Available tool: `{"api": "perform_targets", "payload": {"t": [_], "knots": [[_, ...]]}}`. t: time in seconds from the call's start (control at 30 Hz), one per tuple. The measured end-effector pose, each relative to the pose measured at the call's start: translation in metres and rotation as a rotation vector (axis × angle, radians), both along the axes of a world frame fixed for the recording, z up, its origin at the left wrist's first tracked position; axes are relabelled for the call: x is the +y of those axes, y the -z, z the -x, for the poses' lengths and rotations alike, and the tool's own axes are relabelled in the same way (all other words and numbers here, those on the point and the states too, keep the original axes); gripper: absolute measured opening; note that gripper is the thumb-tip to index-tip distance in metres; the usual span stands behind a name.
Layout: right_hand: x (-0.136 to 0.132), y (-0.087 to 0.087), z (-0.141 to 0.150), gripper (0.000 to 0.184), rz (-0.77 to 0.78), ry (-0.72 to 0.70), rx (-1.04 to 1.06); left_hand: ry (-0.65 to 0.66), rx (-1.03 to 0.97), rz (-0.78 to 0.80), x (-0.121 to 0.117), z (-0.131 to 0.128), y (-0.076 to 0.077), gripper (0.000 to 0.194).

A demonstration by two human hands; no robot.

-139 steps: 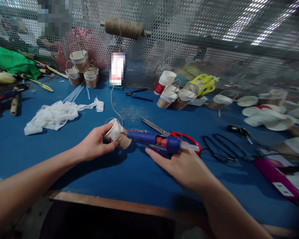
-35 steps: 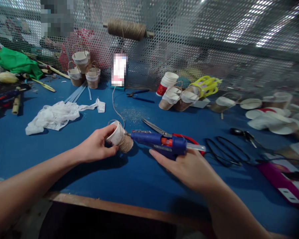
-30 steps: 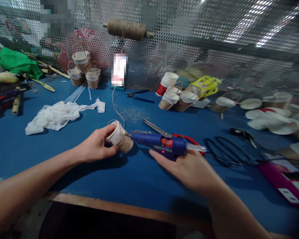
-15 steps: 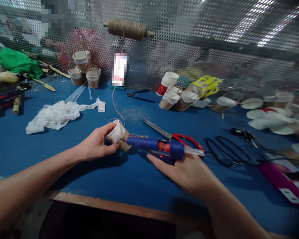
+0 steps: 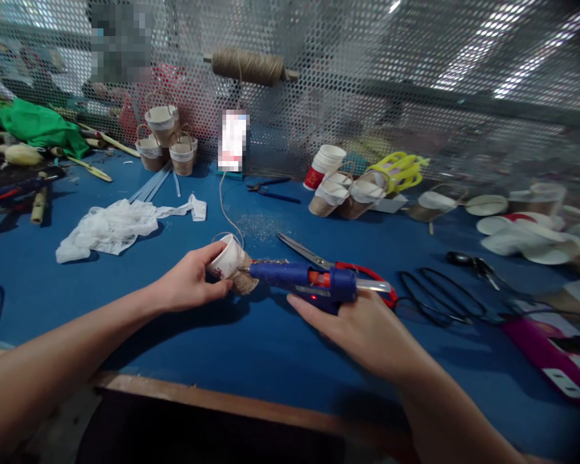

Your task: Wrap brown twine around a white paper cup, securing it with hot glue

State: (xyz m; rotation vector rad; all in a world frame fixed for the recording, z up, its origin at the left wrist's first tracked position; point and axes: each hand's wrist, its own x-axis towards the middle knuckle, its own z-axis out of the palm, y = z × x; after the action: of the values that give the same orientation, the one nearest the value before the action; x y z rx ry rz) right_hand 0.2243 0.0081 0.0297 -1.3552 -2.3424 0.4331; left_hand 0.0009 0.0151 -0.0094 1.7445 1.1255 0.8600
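My left hand (image 5: 196,277) is closed round a small white paper cup (image 5: 226,259), tilted, its lower part wrapped in brown twine. From the cup a strand of twine (image 5: 223,203) runs back across the table toward the twine spool (image 5: 249,66). In my right hand (image 5: 362,328) is a blue hot glue gun (image 5: 302,280) with a clear glue stick out of its back and a small red light lit. Its nozzle points left at the twine-wrapped side of the cup; whether it touches, I cannot tell. Red-handled scissors (image 5: 336,264) lie just behind the gun.
White lace (image 5: 113,225) lies left on the blue table (image 5: 251,361). Pliers (image 5: 273,190) lie behind. Finished twine baskets (image 5: 167,138) stand back left, others with stacked paper cups (image 5: 325,166) back right. A black cable (image 5: 442,293) and purple power strip (image 5: 544,357) are at right.
The glue gun's nozzle has shifted very slightly along the twine-wrapped side of the cup. The view has tilted a little; both hands keep their holds.
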Motion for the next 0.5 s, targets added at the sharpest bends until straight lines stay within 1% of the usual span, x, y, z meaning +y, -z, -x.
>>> {"api": "perform_targets", "payload": {"t": [0.1, 0.17, 0.27, 0.4, 0.5], "knots": [[0.0038, 0.0004, -0.001, 0.028, 0.053, 0.029, 0.018, -0.005, 0.008, -0.007, 0.0004, 0.0005, 0.0012, 0.029], [0.0059, 0.0002, -0.0004, 0.029, 0.057, 0.016, 0.045, -0.013, 0.03, -0.03, 0.001, 0.0014, 0.0028, 0.028], [0.0077, -0.0007, 0.0013, 0.025, 0.029, 0.021, 0.076, -0.011, 0.059, -0.061, 0.0018, 0.0029, 0.0053, 0.028], [0.0088, -0.0008, 0.0025, 0.017, 0.035, 0.033, 0.085, 0.009, 0.04, -0.063, 0.0019, 0.0033, 0.0063, 0.03], [0.0103, 0.0017, 0.0002, 0.021, 0.059, 0.028, 0.081, 0.013, 0.042, -0.059, 0.0015, 0.0028, 0.0061, 0.029]]}}
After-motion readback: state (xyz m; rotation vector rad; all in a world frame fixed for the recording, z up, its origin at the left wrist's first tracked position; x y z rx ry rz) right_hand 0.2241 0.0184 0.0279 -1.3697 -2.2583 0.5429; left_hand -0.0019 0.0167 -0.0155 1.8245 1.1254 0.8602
